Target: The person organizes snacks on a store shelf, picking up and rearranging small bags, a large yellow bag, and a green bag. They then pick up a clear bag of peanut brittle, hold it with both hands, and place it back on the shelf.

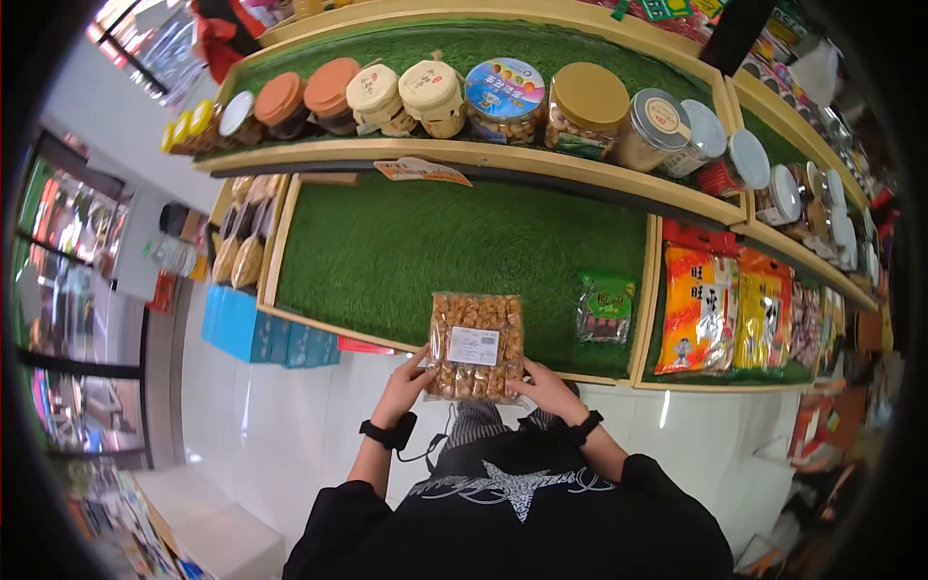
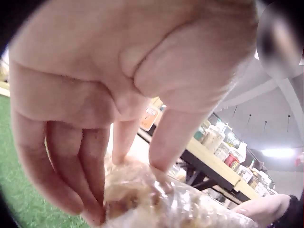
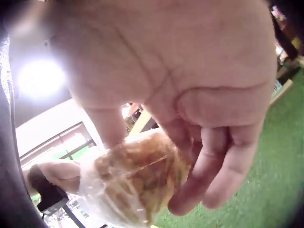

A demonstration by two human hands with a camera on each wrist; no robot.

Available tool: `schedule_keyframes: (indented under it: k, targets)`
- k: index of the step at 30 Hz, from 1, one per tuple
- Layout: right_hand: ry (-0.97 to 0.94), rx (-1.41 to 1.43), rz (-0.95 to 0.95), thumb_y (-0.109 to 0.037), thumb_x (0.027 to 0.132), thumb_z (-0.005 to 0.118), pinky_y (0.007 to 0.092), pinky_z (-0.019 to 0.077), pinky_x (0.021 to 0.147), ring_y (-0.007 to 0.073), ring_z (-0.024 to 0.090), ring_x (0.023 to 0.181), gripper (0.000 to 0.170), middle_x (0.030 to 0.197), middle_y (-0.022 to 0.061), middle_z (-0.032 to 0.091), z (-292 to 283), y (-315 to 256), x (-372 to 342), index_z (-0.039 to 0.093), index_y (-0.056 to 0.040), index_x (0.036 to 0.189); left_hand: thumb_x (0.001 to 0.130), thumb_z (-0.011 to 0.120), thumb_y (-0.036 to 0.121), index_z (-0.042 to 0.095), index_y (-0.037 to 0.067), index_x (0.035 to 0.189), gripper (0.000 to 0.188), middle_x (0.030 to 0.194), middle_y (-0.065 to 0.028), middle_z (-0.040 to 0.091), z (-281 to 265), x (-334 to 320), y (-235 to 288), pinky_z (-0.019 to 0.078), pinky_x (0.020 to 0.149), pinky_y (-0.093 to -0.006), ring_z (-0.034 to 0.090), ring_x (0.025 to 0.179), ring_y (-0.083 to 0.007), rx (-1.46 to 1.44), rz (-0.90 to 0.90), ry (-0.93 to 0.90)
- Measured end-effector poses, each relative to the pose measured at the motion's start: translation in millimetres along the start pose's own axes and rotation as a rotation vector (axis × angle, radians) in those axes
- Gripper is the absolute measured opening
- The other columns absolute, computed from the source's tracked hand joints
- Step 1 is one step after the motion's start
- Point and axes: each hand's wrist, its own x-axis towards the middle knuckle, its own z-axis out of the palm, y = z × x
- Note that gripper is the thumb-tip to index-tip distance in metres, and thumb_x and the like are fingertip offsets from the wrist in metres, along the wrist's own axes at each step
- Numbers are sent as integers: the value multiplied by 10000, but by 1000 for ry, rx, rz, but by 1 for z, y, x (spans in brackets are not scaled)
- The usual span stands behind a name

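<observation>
plastic pack [image 1: 475, 346] between left hand [image 1: 403, 385] and right hand [image 1: 548, 391]

Square, clear plastic bag [image 1: 476, 375] of golden-brown, chunky pieces
White label [image 1: 474, 345] mid-face; left hand [image 1: 406, 387] and right hand [image 1: 547, 389] grip its lower sides.

The near shelf [image 1: 279, 246], lined with green turf [image 1: 416, 232], holds a green packet [image 1: 607, 307] at right; the far shelf [image 1: 406, 46] bears jars [image 1: 585, 116]; the right section [image 1: 725, 389] holds a red bag [image 1: 694, 314] and a yellow bag [image 1: 762, 324].
</observation>
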Motion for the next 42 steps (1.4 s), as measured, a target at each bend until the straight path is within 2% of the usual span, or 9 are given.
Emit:
schedule_keyframes:
  k: [12,16,18,21,24,27,30,35,42]
  targets:
    - [220,152,76,-150,769,550,294,357,891,213,464,1073,616,1184,149,477,44,32,193,266,-68,1309,750,441,-60,266,15,1306,587,921,-79,577,-80,211,-56,462,638,-234,563,709,-117,-295,67,-47]
    - [227,190,187,-169,771,534,328,344,918,309,389,1152,737,1290,227,324,65,55,239,88,-32,1340,741,501,5,217,42,1326,651,1042,-148,523,-79,260,-74,456,737,-307,556,847,-200,-281,58,62]
    - [304,-53,194,-149,772,543,332,328,934,301,392,1148,733,1263,248,351,87,66,242,92,22,1324,703,581,142,218,50,1312,715,1145,-251,431,-74,267,-89,382,866,-400,447,1041,-366,583,175,214]
    - [245,0,184,-191,768,566,346,343,920,331,412,1120,695,1236,277,364,100,55,204,181,64,1288,681,614,219,267,50,1281,714,1169,-333,345,-59,246,-88,270,958,-434,323,1110,-459,601,218,220]
    - [52,292,222,-189,794,544,258,431,762,162,527,890,438,974,135,550,98,69,153,412,31,1149,685,608,219,272,42,1278,705,1187,-376,293,-51,218,-107,271,962,-433,312,1120,-473,672,549,218]
    - [117,326,233,-256,789,517,316,433,756,236,552,888,349,955,146,580,80,89,76,524,5,1021,674,618,248,231,-13,1286,769,1247,-388,208,-37,180,-96,261,978,-422,267,1162,-475,725,230,34]
    - [564,48,315,-237,770,527,342,437,753,270,560,878,315,931,135,590,75,128,-5,540,-48,1021,682,604,288,308,-16,1258,715,1229,-312,338,-24,160,-102,286,967,-388,319,1163,-416,751,152,-176]
    - [973,426,570,-227,761,526,306,444,698,208,573,758,307,832,124,603,70,138,-134,559,-53,1012,759,538,232,503,-29,1082,417,968,-196,577,41,137,-78,429,776,-318,560,891,-256,729,95,-654]
    - [1446,561,553,-187,791,475,280,437,707,158,550,766,292,830,96,590,109,140,-267,568,-39,1025,781,528,139,476,-48,1104,376,876,-86,571,203,109,-52,419,723,-248,531,793,-143,554,237,-949]
